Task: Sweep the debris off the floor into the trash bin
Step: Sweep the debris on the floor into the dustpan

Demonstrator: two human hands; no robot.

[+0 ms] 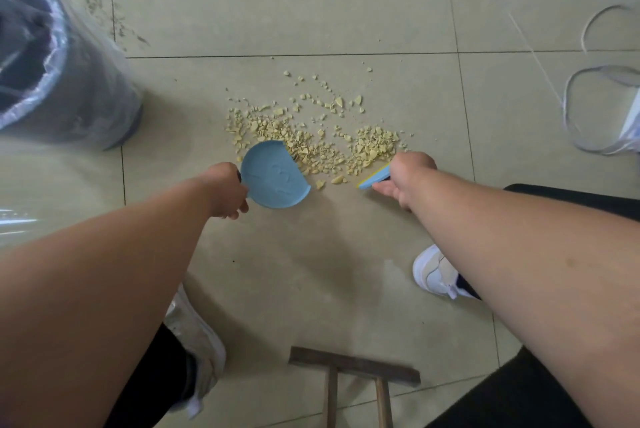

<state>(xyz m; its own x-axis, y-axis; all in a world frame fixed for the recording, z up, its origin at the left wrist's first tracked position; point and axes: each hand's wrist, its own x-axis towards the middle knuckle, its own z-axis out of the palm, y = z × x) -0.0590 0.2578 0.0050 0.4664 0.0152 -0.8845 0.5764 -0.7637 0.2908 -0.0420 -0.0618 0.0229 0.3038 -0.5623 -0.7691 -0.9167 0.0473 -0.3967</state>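
Left hand [227,190] holds blue dustpan [273,175] against pale-yellow crumbly debris [311,137].

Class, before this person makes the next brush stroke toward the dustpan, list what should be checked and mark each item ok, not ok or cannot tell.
1. Left hand grips the blue dustpan: ok.
2. Right hand grips the small brush: ok.
3. Dustpan lip meets the yellow crumbs: ok.
4. Dustpan lip flat on the floor: cannot tell.
5. Lined trash bin open and standing to the left: ok.
6. All crumbs gathered in one pile: not ok, some lie scattered farther out.
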